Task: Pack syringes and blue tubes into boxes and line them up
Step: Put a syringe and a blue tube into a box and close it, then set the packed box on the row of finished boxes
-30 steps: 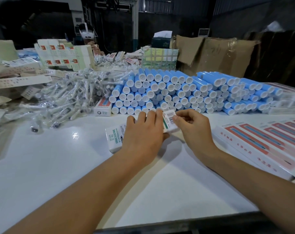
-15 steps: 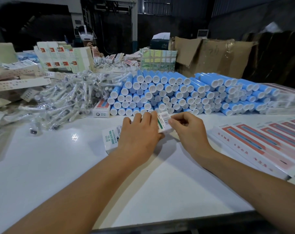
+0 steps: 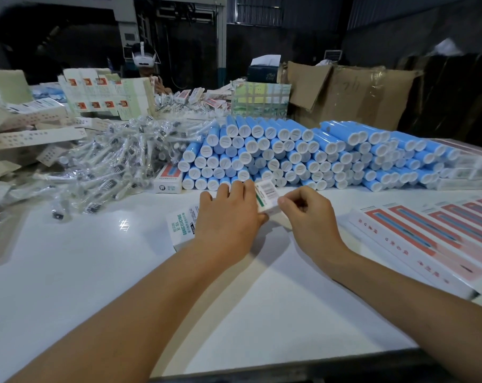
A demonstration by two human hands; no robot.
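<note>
A long white box (image 3: 180,225) with green lettering lies across the white table (image 3: 82,272) in front of me. My left hand (image 3: 230,219) lies over its middle, thumb curled under the front edge, holding it down. My right hand (image 3: 307,214) has curled fingers that pinch the box's right end, by the barcode flap (image 3: 267,193). Behind them a big stack of blue tubes (image 3: 289,156) with white caps lies on its side. To the left sits a heap of wrapped syringes (image 3: 110,164).
Filled red and white boxes (image 3: 433,236) lie in a row at the right. One small box (image 3: 168,178) sits before the tube stack. Flat box blanks (image 3: 30,139) and upright cartons (image 3: 102,92) crowd the back left. Brown cardboard (image 3: 350,95) stands behind. A person with a headset (image 3: 143,58) sits far back.
Both hands stay on the box; the barcode end flap has tilted down toward the box end under my right fingers. The camera shifted slightly.
</note>
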